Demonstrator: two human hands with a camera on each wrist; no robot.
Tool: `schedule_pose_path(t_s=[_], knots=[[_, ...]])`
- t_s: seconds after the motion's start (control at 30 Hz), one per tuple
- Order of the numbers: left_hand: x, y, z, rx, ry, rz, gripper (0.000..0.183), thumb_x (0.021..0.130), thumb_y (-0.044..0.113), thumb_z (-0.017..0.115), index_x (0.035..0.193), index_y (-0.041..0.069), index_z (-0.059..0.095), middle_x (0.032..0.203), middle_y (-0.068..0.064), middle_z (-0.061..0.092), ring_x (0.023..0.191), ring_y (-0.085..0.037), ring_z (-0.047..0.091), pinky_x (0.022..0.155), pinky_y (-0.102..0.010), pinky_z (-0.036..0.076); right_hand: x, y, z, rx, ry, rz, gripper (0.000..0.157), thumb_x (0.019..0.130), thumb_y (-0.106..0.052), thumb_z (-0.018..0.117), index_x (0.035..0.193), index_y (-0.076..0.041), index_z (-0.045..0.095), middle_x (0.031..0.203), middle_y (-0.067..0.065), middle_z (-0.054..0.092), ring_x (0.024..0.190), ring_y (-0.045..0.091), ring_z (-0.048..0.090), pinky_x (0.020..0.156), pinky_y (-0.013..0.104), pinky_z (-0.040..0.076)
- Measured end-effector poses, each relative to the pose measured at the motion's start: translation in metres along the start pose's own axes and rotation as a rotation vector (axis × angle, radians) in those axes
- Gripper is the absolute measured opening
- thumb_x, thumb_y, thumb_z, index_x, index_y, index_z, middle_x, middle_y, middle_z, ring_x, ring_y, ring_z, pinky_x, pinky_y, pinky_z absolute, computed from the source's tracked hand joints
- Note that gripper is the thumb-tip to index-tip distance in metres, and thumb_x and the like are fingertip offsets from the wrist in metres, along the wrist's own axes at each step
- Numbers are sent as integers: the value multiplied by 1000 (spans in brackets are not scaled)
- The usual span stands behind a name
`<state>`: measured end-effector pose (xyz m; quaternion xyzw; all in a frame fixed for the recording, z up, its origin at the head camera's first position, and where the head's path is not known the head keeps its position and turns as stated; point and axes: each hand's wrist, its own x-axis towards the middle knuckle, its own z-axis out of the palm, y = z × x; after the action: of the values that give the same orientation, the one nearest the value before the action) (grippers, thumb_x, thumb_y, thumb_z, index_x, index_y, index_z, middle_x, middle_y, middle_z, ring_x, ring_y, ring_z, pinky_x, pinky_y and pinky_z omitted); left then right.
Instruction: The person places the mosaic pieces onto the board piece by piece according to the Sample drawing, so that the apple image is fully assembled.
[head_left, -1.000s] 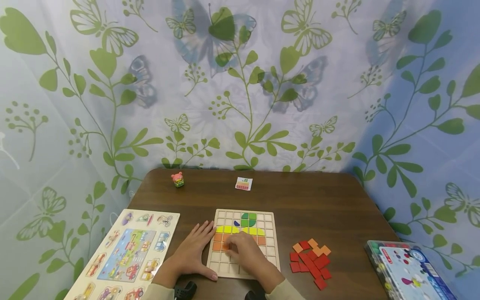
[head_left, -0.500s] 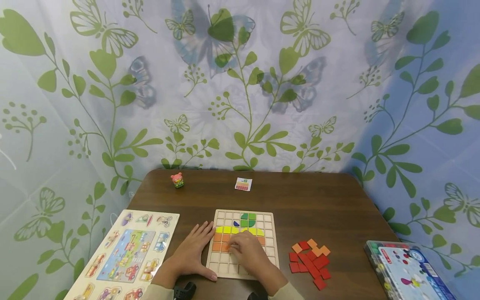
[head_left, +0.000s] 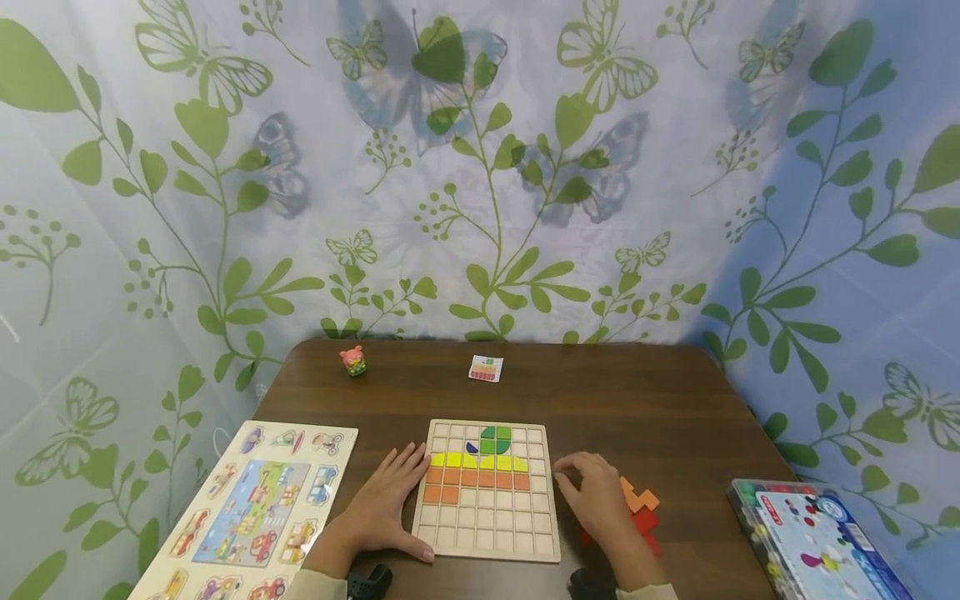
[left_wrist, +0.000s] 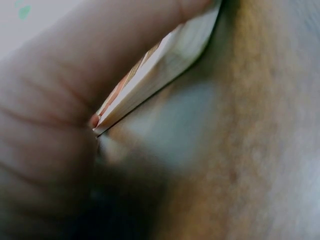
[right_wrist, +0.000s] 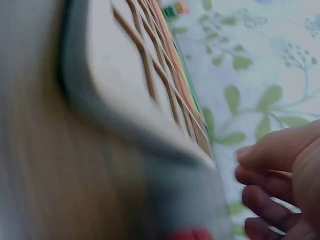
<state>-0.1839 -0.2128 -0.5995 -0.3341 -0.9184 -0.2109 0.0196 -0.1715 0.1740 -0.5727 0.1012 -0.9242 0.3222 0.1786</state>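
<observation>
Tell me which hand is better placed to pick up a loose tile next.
Probably the right hand: it's beside the loose tiles and looks empty. The left hand lies by the left edge of the grid board, across from them.

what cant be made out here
Head view: part of the tile pile, behind the right hand.
Head view: fine detail on the card, too small.
Head view: near end of the vehicle puzzle, cut off by the bottom edge.
Left wrist view: much of the grid board, behind the left hand.
Right wrist view: what the red shape is, blurred and cut off by the bottom edge.
</observation>
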Motion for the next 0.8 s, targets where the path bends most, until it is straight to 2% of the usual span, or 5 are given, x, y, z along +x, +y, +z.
schedule_pose_path(t_s=[0.2, 0.33, 0.47, 0.6, 0.8], knots=[[0, -3, 4, -23, 2, 6, 143, 61, 93, 74, 164, 3, 35, 172, -14, 23, 157, -37, 17, 125, -59, 13, -8, 17, -29, -65, -148, 79, 18, 83, 1, 85, 89, -14, 76, 90, -6, 68, 86, 19, 61, 77, 45, 56], [-1, -5, 6, -27, 9, 3, 144, 59, 93, 75, 165, 4, 34, 172, -13, 22, 158, -36, 16, 125, -57, 11, -11, 20, -34, -73, -208, 99, 18, 83, 0, 87, 88, -13, 75, 89, -4, 67, 82, 16, 63, 76, 41, 59], [-1, -5, 6, -25, 14, 2, 144, 59, 94, 74, 165, 4, 33, 173, -13, 21, 158, -36, 16, 125, -56, 11, -12, 21, -31, -66, -202, 104, 19, 82, 0, 88, 88, -13, 75, 91, -3, 68, 82, 15, 66, 75, 39, 61], [-1, -4, 6, -28, 22, 12, 143, 61, 93, 74, 164, 2, 34, 172, -15, 23, 157, -37, 18, 124, -59, 14, -13, 20, -31, -78, -185, 107, 19, 81, 1, 88, 87, -12, 75, 89, -3, 67, 78, 14, 64, 72, 38, 60], [-1, -6, 7, -24, 30, 23, 143, 61, 93, 74, 164, 3, 34, 171, -16, 24, 156, -40, 19, 124, -60, 14, -14, 17, -35, -120, -169, 171, 16, 82, -1, 87, 86, -12, 76, 88, -1, 67, 77, 17, 62, 72, 41, 60]])
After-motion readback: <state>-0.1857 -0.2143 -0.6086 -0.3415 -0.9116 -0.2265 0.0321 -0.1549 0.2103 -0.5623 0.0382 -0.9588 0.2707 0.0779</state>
